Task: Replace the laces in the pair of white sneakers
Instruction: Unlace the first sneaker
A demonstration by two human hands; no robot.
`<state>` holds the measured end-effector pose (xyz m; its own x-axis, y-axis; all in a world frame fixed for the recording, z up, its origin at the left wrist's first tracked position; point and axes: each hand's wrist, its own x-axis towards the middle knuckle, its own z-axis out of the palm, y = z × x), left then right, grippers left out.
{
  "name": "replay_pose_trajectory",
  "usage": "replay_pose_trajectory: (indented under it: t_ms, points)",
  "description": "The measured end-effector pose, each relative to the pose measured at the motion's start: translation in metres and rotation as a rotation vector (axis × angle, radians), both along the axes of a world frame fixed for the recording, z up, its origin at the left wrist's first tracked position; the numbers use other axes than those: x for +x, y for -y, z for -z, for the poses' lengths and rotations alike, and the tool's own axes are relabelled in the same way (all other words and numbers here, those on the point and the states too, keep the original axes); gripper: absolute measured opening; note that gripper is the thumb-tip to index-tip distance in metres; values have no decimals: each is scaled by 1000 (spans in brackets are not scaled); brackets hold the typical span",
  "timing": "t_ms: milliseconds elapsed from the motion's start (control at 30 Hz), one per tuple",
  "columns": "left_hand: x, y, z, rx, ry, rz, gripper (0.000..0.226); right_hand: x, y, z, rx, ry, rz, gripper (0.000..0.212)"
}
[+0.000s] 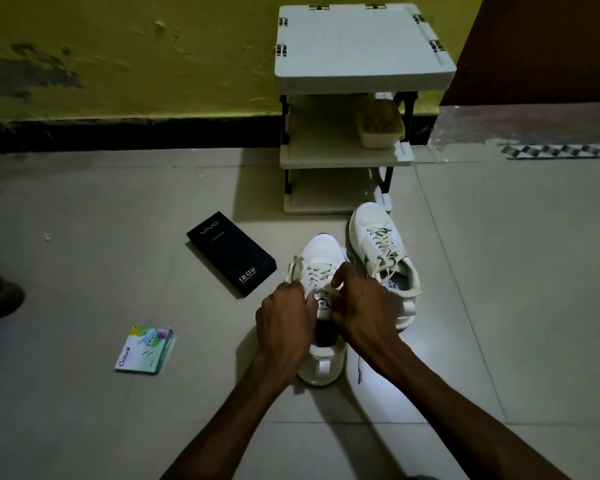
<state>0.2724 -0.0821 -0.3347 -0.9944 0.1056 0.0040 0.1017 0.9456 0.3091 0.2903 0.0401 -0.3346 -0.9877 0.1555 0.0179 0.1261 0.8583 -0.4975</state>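
Two white sneakers stand on the tiled floor, toes pointing away from me. The near sneaker (321,261) is under both my hands; the far sneaker (381,247) sits to its right, laced with a cream lace (383,244). My left hand (284,323) pinches the near shoe's cream lace (317,275) at the top eyelets, and a loose end (293,268) loops out to the left. My right hand (359,306) pinches the same lace beside the tongue. A thin dark cord (358,370) lies on the floor by the heel.
A black phone box (231,254) lies left of the sneakers and a green-white packet (144,349) nearer me on the left. A white shelf rack (361,81) with a tub (378,124) stands behind, against the yellow wall. A dark shape (0,299) sits at the left edge.
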Motion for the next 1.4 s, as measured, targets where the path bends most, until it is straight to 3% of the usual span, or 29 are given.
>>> replay_pose_trajectory:
  t_ms: [100, 200, 233, 300, 433, 500, 633, 833, 900, 1000, 1067, 1233, 1400]
  points:
    - [-9, 14, 12, 239, 151, -74, 34, 2, -6, 3, -120, 27, 95, 22]
    - [-19, 34, 20, 839, 520, -304, 29, -3, -13, 9, -355, 62, 335, 16]
    - [-20, 36, 19, 935, 598, -336, 25, -6, -15, 8, -404, 98, 386, 16]
    - [-20, 36, 18, 864, 578, -263, 19, -8, -15, 7, -378, 121, 376, 13]
    - [-18, 32, 15, 466, 267, 16, 29, -5, -9, 4, -65, 52, 66, 17]
    - [-16, 32, 13, 431, 213, 67, 20, -10, -3, 3, 10, -31, -90, 18]
    - [-17, 31, 12, 452, 205, 99, 18, -29, 3, 2, 317, 7, -383, 11]
    - [-22, 33, 12, 403, 227, 114, 30, -33, 12, -6, 446, -56, -405, 24]
    - [-21, 34, 11, 386, 202, 102, 42, -38, 5, -7, 428, -74, -268, 24]
    - [-18, 35, 10, 379, 183, 77, 42, -45, -23, -8, 214, -25, 109, 21]
    - [-17, 34, 10, 397, 188, 83, 41, -40, -29, -7, 196, 35, 186, 24]
    - [-20, 34, 14, 402, 184, 104, 42, -28, -8, -16, 254, 22, -90, 32]
    - [-22, 33, 15, 421, 198, 128, 41, -32, 4, -18, 502, 65, -339, 28]
